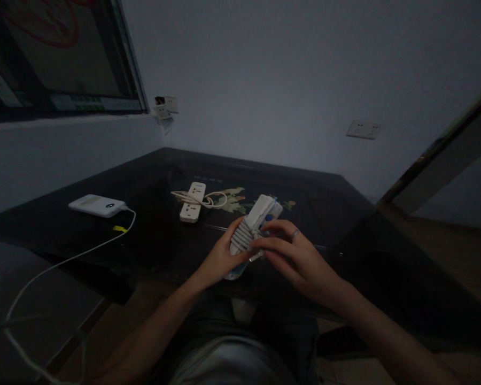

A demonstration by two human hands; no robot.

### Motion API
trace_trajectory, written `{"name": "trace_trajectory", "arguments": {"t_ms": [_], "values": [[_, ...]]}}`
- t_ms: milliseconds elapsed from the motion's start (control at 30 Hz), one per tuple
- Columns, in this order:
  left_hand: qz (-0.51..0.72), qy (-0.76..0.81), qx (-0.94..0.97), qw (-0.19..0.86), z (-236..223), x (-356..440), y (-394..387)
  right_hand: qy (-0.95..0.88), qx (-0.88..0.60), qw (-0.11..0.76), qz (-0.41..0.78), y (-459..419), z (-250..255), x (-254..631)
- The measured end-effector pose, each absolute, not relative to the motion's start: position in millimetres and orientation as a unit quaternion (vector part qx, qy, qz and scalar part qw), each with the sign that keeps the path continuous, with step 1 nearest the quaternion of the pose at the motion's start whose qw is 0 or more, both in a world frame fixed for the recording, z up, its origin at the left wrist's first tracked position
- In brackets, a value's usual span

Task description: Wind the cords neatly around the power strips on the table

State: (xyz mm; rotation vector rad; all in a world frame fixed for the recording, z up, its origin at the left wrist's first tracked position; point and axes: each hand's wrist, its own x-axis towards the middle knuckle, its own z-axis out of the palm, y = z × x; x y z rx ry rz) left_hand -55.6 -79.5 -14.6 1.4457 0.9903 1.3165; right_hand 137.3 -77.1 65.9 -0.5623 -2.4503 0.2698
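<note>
Left hand (220, 256) gripping long white plastic block with blue details (260, 211), pale cord (241, 239) wrapping round its middle; block tilting over near edge of glossy black table (156, 235). Right hand (300, 258) half curling, fingertips meeting at cord; cannot tell whether pinching it. Farther left, white slab-shaped device (90, 205) lying, thin white cable (64, 262) trailing off edge, small yellow tag (120, 229) resting nearby. Beyond block, white rectangular power strip (189, 213) lying under looping cream cord (194, 200). Farthest, white double socket (364, 129) sitting on pale wall (256, 80).

The light is dim and cool; the plain pale wall (264, 80) looks dull grey; the glossy black table (152, 214) gives only faint shine; the thin white cable (60, 263) blurs at lower left; edges appear stretched
</note>
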Motion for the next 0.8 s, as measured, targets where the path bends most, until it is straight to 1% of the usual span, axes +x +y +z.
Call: {"name": "trace_trajectory", "arguments": {"t_ms": [100, 200, 333, 400, 467, 600, 800], "values": [[0.541, 0.405, 0.600, 0.429, -11.7, -53.7, -79.5, -0.893, -0.244, 0.340, 0.167, -79.1, 53.6, 131.5], [0.537, 0.430, 0.611, 0.393, -11.6, -54.5, -79.2, -0.868, -0.260, 0.377, 0.190, -77.0, 47.1, 126.1], [0.533, 0.451, 0.619, 0.361, -14.9, -58.9, -78.9, -0.853, -0.287, 0.381, 0.212, -67.4, 51.1, 131.8], [0.534, 0.443, 0.621, 0.365, -17.2, -60.2, -79.2, -0.854, -0.284, 0.378, 0.216, -60.4, 57.4, 138.9], [0.532, 0.428, 0.615, 0.395, -19.5, -60.1, -79.8, -0.864, -0.268, 0.368, 0.215, -53.0, 64.2, 146.0], [0.526, 0.382, 0.568, 0.505, -21.8, -55.9, -82.1, -0.882, -0.248, 0.344, 0.203, -41.7, 72.1, 155.4], [0.496, 0.355, 0.441, 0.659, -15.9, -48.1, -90.6, -0.885, -0.243, 0.358, 0.174, -35.8, 65.8, 156.8]]}}
